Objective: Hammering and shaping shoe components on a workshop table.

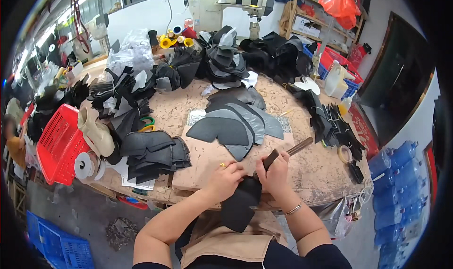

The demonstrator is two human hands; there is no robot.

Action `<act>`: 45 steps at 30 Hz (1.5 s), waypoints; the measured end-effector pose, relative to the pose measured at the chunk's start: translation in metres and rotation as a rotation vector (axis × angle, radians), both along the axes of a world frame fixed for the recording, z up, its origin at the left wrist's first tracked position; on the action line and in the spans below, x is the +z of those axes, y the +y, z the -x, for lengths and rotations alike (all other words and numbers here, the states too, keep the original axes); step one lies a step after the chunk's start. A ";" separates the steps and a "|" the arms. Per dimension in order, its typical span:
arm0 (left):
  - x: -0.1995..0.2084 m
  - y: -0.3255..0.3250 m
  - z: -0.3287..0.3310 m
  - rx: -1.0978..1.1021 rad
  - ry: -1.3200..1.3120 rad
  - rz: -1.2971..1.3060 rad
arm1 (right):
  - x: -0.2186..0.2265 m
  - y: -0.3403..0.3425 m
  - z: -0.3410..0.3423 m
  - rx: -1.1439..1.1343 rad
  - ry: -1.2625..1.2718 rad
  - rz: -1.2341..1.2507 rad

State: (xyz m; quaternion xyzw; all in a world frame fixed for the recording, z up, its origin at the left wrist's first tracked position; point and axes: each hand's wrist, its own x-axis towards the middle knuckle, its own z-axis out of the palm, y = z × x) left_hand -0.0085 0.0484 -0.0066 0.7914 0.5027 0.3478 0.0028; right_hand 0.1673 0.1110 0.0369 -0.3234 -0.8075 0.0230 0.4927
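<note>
My left hand [227,179], with a yellowish ring on one finger, is closed on the upper edge of a black cut piece [242,200]. The piece hangs over the table's front edge in front of my apron. Close beside it, my right hand [274,173] is wrapped round a dark brown, flat-ended tool [271,158]. A brown stick-like part [300,147] slants up and right beyond the fingers; I cannot tell whether it belongs to the same tool. Just past my hands, black and grey curved pieces [221,130] lie fanned out on a pale board [200,163].
Black stacked pieces [155,153] lie left, beside a beige boot [96,133] and red basket [61,144]. More black bundles line the table's back, before a sewing machine [236,7]. Right are a tape roll [345,154] and, on the floor, blue water bottles [396,189].
</note>
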 end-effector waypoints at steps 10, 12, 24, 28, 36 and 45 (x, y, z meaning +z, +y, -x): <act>0.009 -0.009 0.004 -0.075 0.266 -0.129 | 0.010 -0.002 0.002 -0.035 0.016 0.008; 0.010 -0.008 0.003 -0.076 0.289 -0.163 | 0.008 -0.001 0.008 0.028 0.000 0.072; -0.005 -0.007 0.002 0.047 0.055 -0.169 | 0.006 -0.005 0.009 0.044 -0.019 0.077; 0.003 -0.013 0.008 -0.033 0.065 -0.106 | 0.008 -0.005 0.008 0.045 -0.042 0.076; 0.006 -0.016 0.006 -0.019 0.330 -0.138 | 0.003 -0.008 0.019 -0.149 -0.080 -0.072; 0.007 -0.017 0.005 0.012 0.285 -0.173 | 0.008 -0.007 0.016 -0.057 0.041 -0.053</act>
